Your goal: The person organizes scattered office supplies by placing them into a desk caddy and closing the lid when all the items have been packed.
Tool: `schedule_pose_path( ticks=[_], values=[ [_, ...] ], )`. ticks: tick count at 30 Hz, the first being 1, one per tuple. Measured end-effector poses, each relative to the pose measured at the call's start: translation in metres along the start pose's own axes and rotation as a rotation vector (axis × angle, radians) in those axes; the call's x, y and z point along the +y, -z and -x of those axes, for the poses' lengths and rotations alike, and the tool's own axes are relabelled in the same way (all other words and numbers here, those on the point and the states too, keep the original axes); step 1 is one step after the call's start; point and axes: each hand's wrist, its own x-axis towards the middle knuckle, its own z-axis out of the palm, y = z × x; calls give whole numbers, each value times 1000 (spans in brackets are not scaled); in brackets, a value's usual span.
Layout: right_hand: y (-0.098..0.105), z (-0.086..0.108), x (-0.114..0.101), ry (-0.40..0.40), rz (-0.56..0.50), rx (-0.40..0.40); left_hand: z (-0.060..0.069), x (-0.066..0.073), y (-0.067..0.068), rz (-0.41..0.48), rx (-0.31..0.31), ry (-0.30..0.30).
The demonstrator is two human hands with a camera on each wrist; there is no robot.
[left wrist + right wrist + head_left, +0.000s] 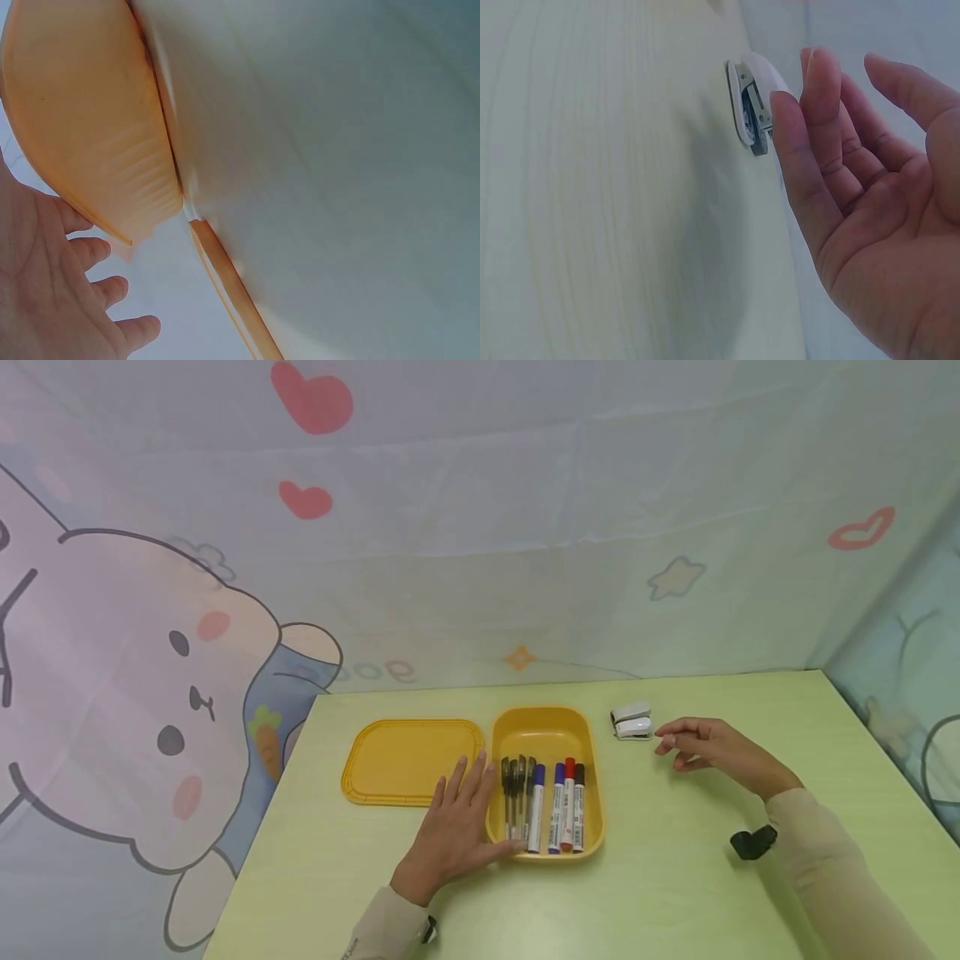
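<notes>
A yellow plastic box (543, 739) holds several black-capped pens (517, 793) and several whiteboard markers (567, 806) with blue, red and black caps. My left hand (453, 822) rests on the box's left rim, fingers stretched out and thumb at the near corner. From the left wrist view, that palm (45, 277) lies beside the box wall (97, 112). Two small white staplers (633, 727) lie to the right of the box. Just right of them my right hand (712, 747) hovers, fingers loosely bent and holding nothing; its wrist view shows a stapler (751, 105) beyond the fingertips.
The flat yellow lid (412, 762) lies left of the box, its edge (232, 285) also visible in the left wrist view. The light green table (660, 893) meets a printed cloth (465, 568) at its back edge.
</notes>
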Motion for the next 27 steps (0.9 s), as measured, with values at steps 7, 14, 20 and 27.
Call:
schedule_pose_path(
  ticks=[7,14,20,27],
  values=[
    [2,-8,1,-28,7,9,1,0,1,-3,1,0],
    [2,-19,5,-50,1,4,0,-1,0,2,1,-2],
    [0,-28,3,-71,-3,13,0,-2,-1,6,-3,0],
    [0,-35,-1,-100,15,50,0,-2,-2,0,7,-5]
  ],
)
